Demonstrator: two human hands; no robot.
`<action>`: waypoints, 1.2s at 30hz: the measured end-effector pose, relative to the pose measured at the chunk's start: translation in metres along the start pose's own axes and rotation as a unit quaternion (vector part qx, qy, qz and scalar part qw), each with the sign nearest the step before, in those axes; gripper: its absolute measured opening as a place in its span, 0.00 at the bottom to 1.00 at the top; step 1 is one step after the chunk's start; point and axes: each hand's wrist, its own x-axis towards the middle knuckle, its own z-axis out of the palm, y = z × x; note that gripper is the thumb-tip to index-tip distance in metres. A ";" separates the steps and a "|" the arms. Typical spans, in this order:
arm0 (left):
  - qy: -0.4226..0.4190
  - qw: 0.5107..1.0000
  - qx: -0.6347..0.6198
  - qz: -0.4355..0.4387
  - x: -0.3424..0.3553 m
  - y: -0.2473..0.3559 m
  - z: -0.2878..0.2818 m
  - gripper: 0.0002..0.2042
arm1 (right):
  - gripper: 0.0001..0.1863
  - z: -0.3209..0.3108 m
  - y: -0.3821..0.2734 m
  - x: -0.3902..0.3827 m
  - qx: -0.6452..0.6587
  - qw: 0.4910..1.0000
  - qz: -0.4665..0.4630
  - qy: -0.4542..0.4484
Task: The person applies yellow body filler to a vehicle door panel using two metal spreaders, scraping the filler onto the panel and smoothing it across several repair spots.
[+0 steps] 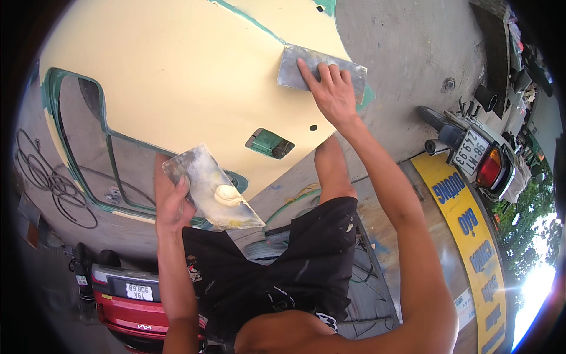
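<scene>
A large vehicle door panel (177, 65), coated in pale yellow filler with green showing along its edges, spreads out before me. My right hand (335, 94) is closed on a flat grey metal spreader (290, 69), index finger stretched along it. The blade lies over the panel's far right edge, and I cannot tell whether it touches the surface all along. In my left hand (174, 205) is a smeared mixing plate (201, 171), gripped at its left edge with the thumb on top. A mound of cream-coloured body filler (229, 194) sits on this plate, above my lap.
The panel has a window opening (88, 135) at left and a handle cutout (270, 143). A coiled hose (56, 177) lies on the floor. A red car (127, 304) stands lower left. A motorbike (477, 147) and a yellow sign board (463, 230) are at right.
</scene>
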 end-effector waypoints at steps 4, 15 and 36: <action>-0.010 0.998 0.028 0.059 -0.007 0.010 -0.002 0.40 | 0.34 -0.009 -0.006 0.035 -0.005 1.000 -0.021 -0.004; -0.039 0.996 -0.026 0.075 -0.028 0.031 -0.035 0.38 | 0.31 -0.017 -0.030 0.137 -0.038 0.998 -0.041 0.033; -0.018 0.972 -0.224 -0.074 -0.042 -0.058 -0.141 0.22 | 0.34 -0.027 -0.064 0.244 -0.025 0.999 -0.028 0.001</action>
